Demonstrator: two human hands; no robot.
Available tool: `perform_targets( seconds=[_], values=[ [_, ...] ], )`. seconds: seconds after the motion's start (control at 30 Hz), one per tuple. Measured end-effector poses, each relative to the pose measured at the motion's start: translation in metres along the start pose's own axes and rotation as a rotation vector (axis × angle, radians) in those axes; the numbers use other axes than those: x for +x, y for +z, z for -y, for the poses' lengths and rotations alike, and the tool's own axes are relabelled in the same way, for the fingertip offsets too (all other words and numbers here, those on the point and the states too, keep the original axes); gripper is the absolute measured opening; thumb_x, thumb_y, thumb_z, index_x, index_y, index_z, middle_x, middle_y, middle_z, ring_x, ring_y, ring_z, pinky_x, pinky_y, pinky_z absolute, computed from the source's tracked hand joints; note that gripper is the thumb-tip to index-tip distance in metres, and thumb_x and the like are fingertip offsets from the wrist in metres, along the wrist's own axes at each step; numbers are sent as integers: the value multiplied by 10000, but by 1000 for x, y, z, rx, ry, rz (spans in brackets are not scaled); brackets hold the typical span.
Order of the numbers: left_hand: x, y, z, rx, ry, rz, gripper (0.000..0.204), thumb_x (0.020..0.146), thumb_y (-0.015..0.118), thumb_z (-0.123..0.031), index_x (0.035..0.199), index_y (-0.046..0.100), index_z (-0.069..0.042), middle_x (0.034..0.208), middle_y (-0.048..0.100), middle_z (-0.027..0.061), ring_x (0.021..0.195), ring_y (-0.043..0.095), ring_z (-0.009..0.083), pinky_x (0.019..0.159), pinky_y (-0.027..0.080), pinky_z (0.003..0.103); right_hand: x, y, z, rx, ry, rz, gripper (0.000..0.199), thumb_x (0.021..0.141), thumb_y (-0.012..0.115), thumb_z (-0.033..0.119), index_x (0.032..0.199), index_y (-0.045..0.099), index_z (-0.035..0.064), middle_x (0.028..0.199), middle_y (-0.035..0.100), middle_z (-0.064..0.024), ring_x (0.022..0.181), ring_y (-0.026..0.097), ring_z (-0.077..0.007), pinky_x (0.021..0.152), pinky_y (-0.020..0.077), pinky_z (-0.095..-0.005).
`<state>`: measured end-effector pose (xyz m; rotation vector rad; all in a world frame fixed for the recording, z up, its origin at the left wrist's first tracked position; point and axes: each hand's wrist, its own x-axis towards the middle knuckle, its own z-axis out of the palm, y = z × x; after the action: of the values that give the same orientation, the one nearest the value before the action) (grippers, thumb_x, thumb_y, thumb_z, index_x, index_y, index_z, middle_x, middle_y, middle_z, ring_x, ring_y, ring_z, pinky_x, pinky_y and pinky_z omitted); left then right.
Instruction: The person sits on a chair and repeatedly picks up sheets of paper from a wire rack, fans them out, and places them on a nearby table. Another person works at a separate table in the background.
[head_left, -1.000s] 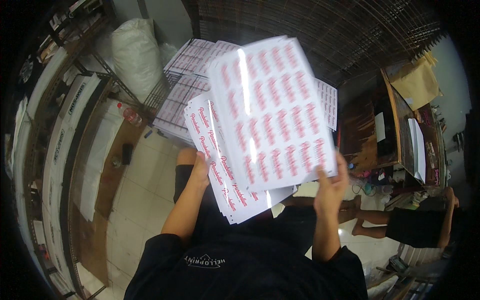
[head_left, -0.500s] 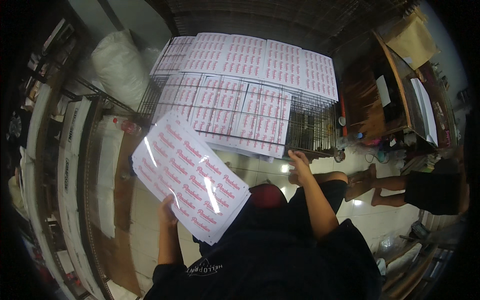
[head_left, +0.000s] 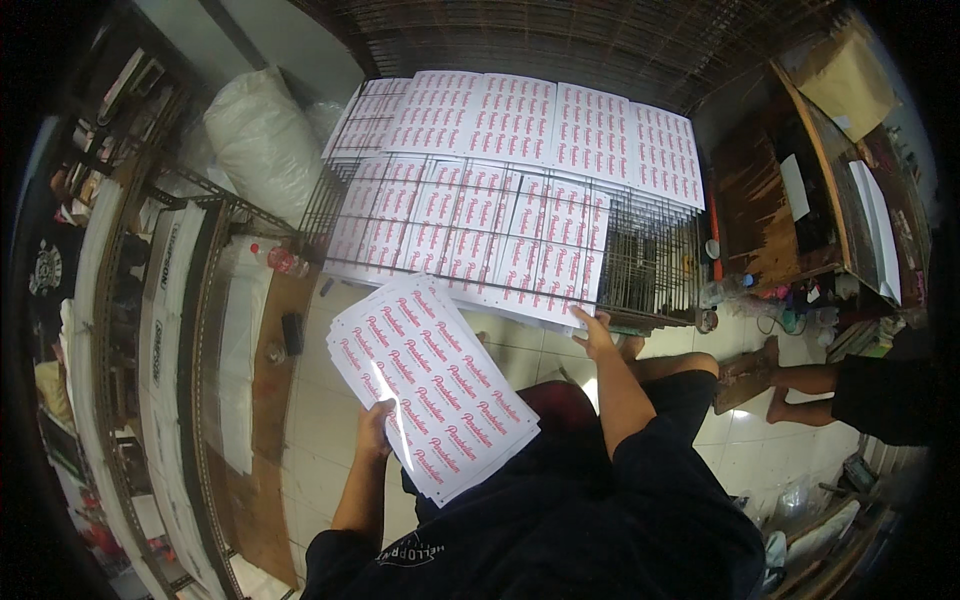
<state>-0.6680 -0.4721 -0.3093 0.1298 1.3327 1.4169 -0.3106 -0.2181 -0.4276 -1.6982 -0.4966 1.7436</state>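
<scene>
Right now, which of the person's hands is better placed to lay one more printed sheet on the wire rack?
The right hand, probably. It is free and already touches the near edge of the sheets on the wire rack. The left hand is busy gripping the stack of printed sheets, away from the rack.

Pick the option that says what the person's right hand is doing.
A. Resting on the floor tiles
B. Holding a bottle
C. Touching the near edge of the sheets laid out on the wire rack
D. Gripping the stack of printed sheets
C: the right hand reaches forward to the near edge of the laid-out sheets on the wire rack, while the left hand holds the stack.
</scene>
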Motion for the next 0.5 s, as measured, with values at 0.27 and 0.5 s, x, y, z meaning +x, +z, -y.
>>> perform_targets(
  seconds=[0.27,0.5],
  values=[
    [-1,15,-7,36,14,1,495,730,595,-188,1149,491,55,973,595,141,853,607,258,765,513,370,16,-10,-22,155,-40,-47,774,670,802,362,1191,284,120,1263,390,-105,1221,353,-264,967,338,-500],
    [-2,16,-11,35,-17,17,492,725,600,-202,1141,503,43,1000,589,133,877,601,245,789,500,368,30,-15,-31,258,21,66,770,720,778,327,1259,255,157,1283,396,-83,1249,343,-299,998,338,-471]
  ],
)
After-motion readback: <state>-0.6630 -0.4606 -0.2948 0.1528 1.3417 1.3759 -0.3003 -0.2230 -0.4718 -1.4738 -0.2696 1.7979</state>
